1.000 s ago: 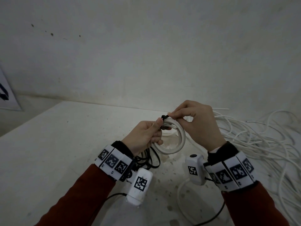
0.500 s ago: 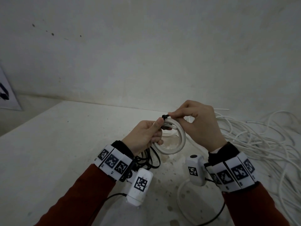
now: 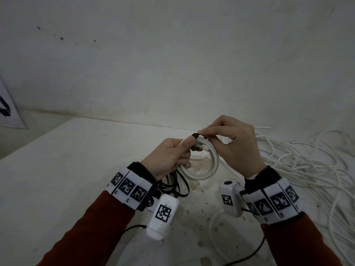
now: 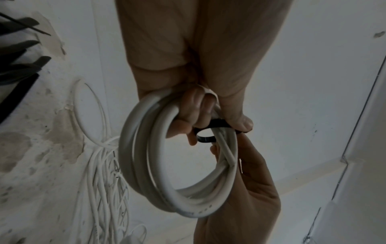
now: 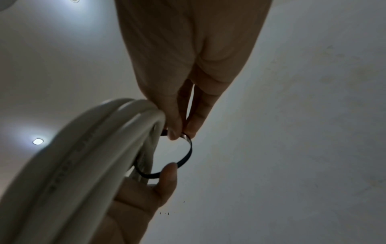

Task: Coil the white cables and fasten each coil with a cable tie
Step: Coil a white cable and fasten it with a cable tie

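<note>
Both hands are working mid-air over the table (image 3: 57, 179): left hand (image 3: 169, 156) is gripping the white coil (image 3: 203, 166), right hand (image 3: 236, 143) is pinching the black cable tie (image 3: 195, 135) looped loosely around it, loose white cables (image 3: 307, 166) lying right.

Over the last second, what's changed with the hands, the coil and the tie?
Very little. The right hand has edged slightly up and to the right, its fingertips still pinching the black cable tie at the top of the white coil. The tie still stands as an open loop around the strands. The left hand keeps its grip on the coil, and the loose cables lie unchanged.
</note>
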`<state>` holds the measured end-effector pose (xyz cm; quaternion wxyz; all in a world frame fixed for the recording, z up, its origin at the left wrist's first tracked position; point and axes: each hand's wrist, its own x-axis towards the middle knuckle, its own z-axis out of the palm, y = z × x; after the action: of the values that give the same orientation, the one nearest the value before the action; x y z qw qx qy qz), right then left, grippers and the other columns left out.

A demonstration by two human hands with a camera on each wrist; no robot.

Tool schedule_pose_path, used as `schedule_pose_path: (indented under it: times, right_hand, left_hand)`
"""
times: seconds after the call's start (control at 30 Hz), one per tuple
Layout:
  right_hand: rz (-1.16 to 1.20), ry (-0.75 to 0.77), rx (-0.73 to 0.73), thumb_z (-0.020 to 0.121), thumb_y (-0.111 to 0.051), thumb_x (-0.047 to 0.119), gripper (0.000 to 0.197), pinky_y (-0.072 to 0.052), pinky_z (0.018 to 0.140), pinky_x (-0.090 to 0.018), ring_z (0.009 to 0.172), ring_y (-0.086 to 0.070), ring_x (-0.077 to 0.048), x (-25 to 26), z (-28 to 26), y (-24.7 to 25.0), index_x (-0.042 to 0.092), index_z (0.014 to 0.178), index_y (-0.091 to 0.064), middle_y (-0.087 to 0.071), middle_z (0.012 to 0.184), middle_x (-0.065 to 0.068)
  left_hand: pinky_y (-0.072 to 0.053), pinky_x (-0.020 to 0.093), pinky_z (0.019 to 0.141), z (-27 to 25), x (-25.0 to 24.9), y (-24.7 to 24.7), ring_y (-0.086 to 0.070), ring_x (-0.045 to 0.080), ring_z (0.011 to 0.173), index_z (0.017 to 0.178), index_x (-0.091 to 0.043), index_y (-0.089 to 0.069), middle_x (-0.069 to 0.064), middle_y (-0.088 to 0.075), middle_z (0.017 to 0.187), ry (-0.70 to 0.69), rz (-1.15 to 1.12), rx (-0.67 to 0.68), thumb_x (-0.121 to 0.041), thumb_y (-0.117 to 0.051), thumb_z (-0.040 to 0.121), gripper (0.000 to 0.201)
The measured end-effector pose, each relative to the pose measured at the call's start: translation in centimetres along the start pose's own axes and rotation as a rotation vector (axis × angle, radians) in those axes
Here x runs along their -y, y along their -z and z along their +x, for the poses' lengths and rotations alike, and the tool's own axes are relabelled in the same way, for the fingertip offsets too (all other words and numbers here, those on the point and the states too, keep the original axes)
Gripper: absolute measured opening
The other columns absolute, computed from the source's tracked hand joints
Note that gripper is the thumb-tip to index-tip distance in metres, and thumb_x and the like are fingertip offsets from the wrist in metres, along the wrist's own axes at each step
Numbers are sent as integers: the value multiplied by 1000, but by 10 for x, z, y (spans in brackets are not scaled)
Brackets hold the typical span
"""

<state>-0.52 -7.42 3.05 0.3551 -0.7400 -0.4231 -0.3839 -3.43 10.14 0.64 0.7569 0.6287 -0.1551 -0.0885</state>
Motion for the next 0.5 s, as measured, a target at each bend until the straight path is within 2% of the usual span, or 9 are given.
schedule_pose_path:
  times: [0.13, 0.23, 0.3, 0.4, 0.5]
  right_hand:
    - [20, 2, -18, 81, -71, 10, 9, -49, 61, -25, 69, -61, -8, 1, 0, 1, 12, 87, -77, -66, 75, -2]
    - [23, -1, -21, 80, -73, 7, 9, -49, 63, -20, 70, -61, -7, 2, 0, 1, 11, 87, -77, -66, 75, -3]
    - [14, -40, -4, 80, -74, 4, 11, -48, 67, -15, 71, -61, -6, 3, 0, -1, 11, 88, -76, -67, 76, 0]
    - [110, -175, 10, 78, -76, 0, 18, -52, 72, -16, 76, -66, -6, 5, 1, 1, 11, 89, -65, -68, 81, 4]
    - [211, -243, -5, 77, -76, -4, 32, -56, 73, -21, 78, -69, -8, 9, 2, 4, 13, 88, -51, -68, 80, -2]
  left_hand:
    - [-42, 21, 56, -1, -2, -2, -24, 3, 42, 89, -3, -68, -11, -24, 50, 11, -20, 9, -42, -50, 79, 44]
    - [-42, 20, 54, -2, -4, -3, -24, 3, 42, 70, -14, -73, -11, -24, 49, 9, -20, 5, -41, -50, 80, 36]
    - [-43, 21, 56, -2, -5, -2, -24, 4, 43, 67, -14, -72, -9, -24, 50, 11, -13, -7, -41, -51, 80, 37]
    - [-43, 22, 57, -4, -10, -1, -23, 5, 45, 62, -16, -73, -7, -21, 55, 28, -11, 3, -38, -51, 81, 36]
    - [-40, 23, 58, -6, -14, -3, -22, 7, 48, 53, -16, -69, 4, -11, 66, 30, -3, 18, -30, -50, 85, 40]
